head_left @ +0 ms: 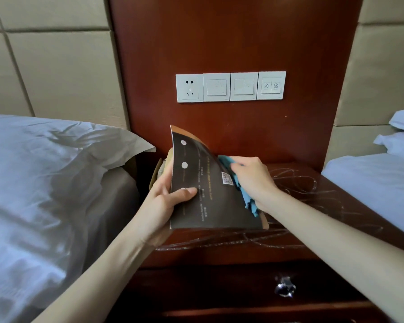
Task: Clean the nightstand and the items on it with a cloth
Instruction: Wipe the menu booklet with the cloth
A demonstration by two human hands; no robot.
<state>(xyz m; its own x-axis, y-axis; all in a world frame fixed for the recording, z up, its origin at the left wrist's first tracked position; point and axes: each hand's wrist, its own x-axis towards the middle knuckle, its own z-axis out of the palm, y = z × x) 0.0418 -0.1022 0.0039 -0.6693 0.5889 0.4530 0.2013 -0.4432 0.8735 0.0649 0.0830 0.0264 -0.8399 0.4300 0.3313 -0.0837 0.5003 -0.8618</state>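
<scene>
The print on the dark booklet (203, 183) is way too small to read, same for the little code sticker on it. The booklet hides most of a tan thing (162, 170) behind it, so I can't tell what that is. The blue cloth (243, 194) is mostly buried under the right hand (254, 180). Both beds get cut off, one at the left edge (33, 194), one at the right (383, 183). Drawer knob (285, 289) at the bottom is just a shiny blur.
</scene>
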